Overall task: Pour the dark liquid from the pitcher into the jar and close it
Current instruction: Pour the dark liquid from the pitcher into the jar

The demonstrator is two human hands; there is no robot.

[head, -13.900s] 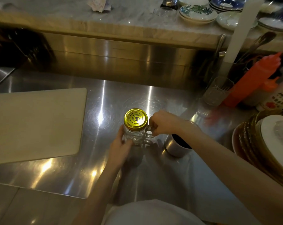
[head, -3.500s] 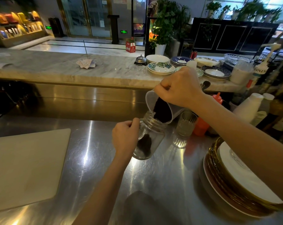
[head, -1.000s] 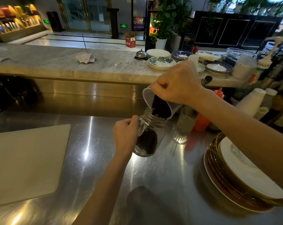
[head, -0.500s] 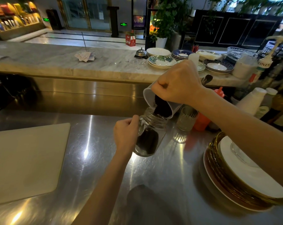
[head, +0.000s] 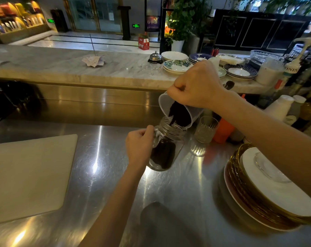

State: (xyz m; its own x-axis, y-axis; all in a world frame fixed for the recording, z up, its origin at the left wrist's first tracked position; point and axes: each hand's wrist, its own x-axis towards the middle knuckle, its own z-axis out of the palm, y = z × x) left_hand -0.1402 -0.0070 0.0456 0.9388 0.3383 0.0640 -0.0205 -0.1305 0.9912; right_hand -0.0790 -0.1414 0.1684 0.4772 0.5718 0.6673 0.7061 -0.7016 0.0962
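A glass jar (head: 166, 148) with a handle stands tilted on the steel counter (head: 169, 193), lidless, partly filled with dark liquid. My left hand (head: 139, 145) grips its handle. Above it, my right hand (head: 195, 86) holds a pale pitcher (head: 177, 111) tipped steeply, its spout over the jar's mouth. Dark liquid runs from the pitcher into the jar. The jar's gold lid is not visible.
A pale cutting board (head: 28, 173) lies at left. A cut-glass tumbler (head: 205, 130) and an orange squeeze bottle (head: 222, 131) stand just right of the jar. Stacked plates (head: 268, 191) fill the right. Dishes (head: 177, 65) sit on the marble ledge behind.
The dark liquid in the jar has risen since 3.5 s ago. The pitcher is tipped a little further. Both hands stay in about the same place.
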